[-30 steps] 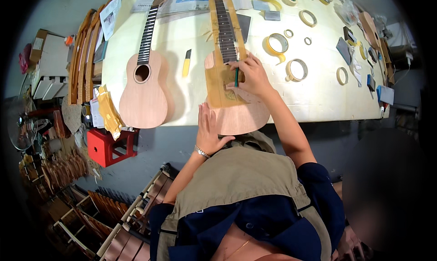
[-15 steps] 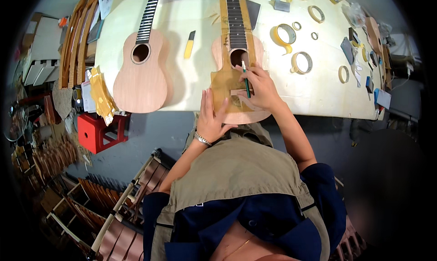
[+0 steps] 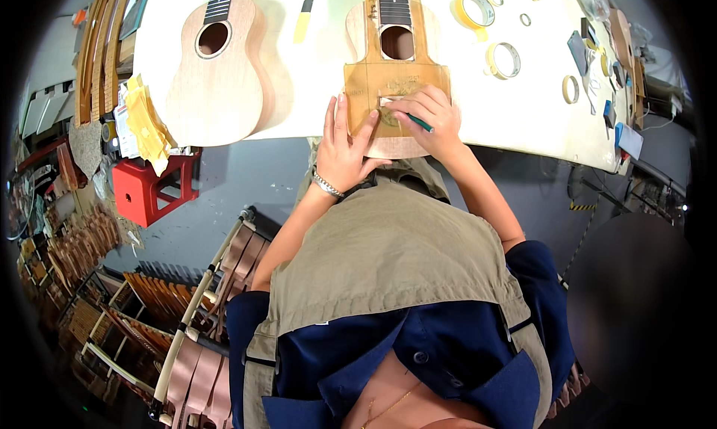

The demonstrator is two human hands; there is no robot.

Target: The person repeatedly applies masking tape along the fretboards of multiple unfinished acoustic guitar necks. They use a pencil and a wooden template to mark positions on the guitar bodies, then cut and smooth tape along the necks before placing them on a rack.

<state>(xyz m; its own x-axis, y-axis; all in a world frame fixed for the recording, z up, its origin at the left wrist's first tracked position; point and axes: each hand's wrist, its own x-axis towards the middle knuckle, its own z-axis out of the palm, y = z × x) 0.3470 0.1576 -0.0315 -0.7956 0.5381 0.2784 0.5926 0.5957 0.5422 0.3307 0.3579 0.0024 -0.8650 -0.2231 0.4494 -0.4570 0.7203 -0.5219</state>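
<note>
A pale wooden ukulele (image 3: 403,146) lies on the table in front of me, neck pointing away. Over its body and along the fretboard rests a yellow-brown see-through template (image 3: 362,76) with a narrow slot in it. My left hand (image 3: 345,146) is open, fingers spread flat on the template's lower left part. In my right hand (image 3: 437,119) is a green pencil (image 3: 419,122), held in a pinch and leaning low, its rear end toward me. Those fingers sit at the slot and hide the pencil's writing end. The round soundhole (image 3: 397,42) shows uncovered above.
Left of it lies a second ukulele (image 3: 216,93), with a yellow-handled cutter (image 3: 302,25) between the two. Several tape rolls (image 3: 504,60) lie to the right. A red stool (image 3: 153,188) stands below the table's left edge, near a rack of wooden parts (image 3: 149,309).
My right hand has turned the pencil from upright to lying low, and its fingers are now at the slot. The whole view has shifted, with the table higher in the picture.
</note>
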